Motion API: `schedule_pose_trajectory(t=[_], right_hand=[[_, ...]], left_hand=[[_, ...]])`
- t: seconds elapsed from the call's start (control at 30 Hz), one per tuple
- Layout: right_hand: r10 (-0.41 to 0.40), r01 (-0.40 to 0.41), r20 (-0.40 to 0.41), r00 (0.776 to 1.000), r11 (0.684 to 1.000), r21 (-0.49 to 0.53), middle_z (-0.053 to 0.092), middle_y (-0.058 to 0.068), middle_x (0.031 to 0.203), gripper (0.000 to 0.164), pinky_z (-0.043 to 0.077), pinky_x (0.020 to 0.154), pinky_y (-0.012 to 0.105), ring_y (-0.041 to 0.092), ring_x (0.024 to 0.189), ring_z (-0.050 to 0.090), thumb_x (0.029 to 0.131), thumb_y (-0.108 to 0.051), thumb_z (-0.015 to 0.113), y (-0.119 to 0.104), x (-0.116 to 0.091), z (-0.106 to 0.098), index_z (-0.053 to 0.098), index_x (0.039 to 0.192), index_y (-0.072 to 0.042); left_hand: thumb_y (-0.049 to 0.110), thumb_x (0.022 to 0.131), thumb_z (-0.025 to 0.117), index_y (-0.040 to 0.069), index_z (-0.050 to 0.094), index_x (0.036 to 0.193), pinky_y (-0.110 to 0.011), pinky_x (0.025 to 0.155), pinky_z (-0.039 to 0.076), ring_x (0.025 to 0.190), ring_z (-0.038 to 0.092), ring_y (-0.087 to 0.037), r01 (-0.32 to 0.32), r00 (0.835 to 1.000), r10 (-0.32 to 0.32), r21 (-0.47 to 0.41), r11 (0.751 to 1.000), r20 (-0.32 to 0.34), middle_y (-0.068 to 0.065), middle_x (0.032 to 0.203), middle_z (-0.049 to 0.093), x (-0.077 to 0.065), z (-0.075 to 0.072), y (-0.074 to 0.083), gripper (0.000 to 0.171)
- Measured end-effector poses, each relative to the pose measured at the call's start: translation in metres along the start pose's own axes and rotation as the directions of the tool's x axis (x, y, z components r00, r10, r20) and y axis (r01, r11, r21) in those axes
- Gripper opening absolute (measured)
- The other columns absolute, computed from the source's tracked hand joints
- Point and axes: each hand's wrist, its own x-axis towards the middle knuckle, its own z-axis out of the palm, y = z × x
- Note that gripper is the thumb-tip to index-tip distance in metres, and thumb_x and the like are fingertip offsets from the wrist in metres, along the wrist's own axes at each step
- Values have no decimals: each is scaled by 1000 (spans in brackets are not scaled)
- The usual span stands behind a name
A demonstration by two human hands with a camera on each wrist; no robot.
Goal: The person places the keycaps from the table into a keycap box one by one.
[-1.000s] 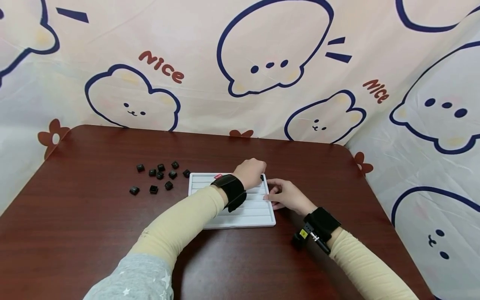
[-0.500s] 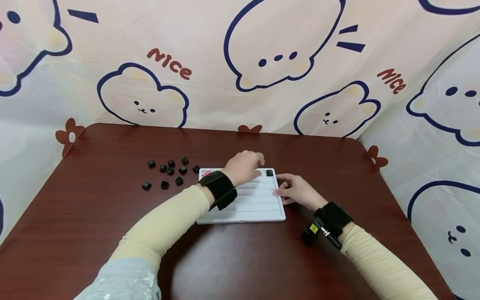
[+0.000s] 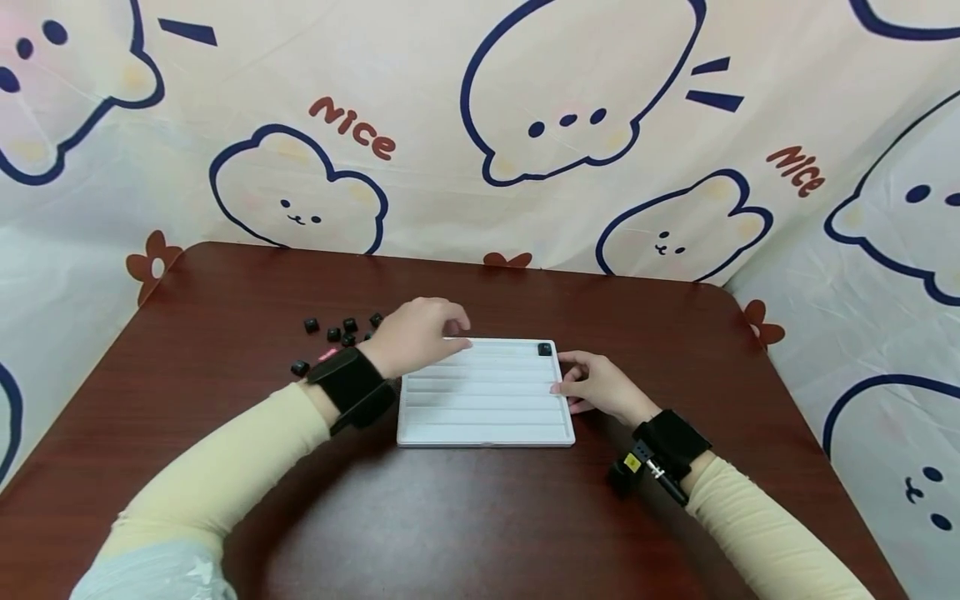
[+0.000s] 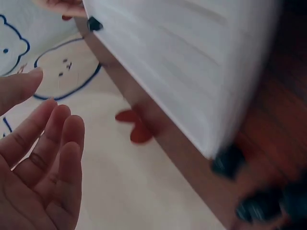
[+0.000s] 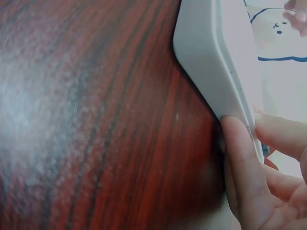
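A white ridged tray lies on the table. One small black block, shaped like a keycap, sits in its far right corner. My left hand hovers over the tray's far left corner, fingers loosely bent and thumb apart; in the left wrist view nothing is between the fingers. At the tray's right edge my right hand pinches the rim, and the right wrist view has thumb and fingers on either side of the white edge.
Several more black keycap-like blocks lie loose on the brown table, left of the tray, partly hidden by the left hand and wristband. A printed cloth hangs behind the table and along its right side.
My left hand has moved left from the tray's far right corner, leaving the black block uncovered there. The right hand stays at the right rim. The head view has shifted slightly.
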Motion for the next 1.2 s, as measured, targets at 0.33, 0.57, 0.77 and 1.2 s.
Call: schedule_pose_trajectory(t=[0.33, 0.57, 0.77, 1.2], right_hand=[[0, 0, 1, 1000, 1000, -1, 59, 15, 96, 65, 60, 67, 31, 18, 73, 64, 95, -6, 74, -2, 2, 1, 41, 150, 6], [-4, 4, 6, 1000, 1000, 15, 60, 15, 98, 66, 60, 68, 32, 17, 75, 64, 95, -6, 73, -4, -1, 3, 40, 151, 6], [4, -4, -3, 1000, 1000, 4, 60, 15, 97, 64, 60, 68, 32, 17, 75, 65, 96, -5, 72, -2, -1, 2, 41, 151, 6], [4, -4, 0, 1000, 1000, 4, 60, 15, 97, 64, 60, 69, 32, 17, 75, 65, 96, -5, 72, 0, -1, 1, 41, 150, 6]], left_hand=[[18, 92, 79, 6, 76, 109, -36, 72, 56, 81, 63, -19, 59, 996, -61, -33, 998, -70, -4, 91, 70, -44, -40, -43, 21], [17, 92, 79, 10, 78, 104, -33, 65, 52, 75, 59, -15, 20, 1000, -20, 0, 1000, 0, 1, 88, 69, -71, -56, -79, 14], [14, 92, 78, 14, 78, 101, -34, 71, 54, 80, 59, -13, -34, 996, 35, -7, 999, 85, 5, 94, 70, -90, -65, -115, 9], [-15, 83, 60, 14, 80, 100, -38, 78, 51, 88, 57, -17, -56, 976, 47, 37, 998, 213, 4, 101, 66, -109, -66, -147, 38]])
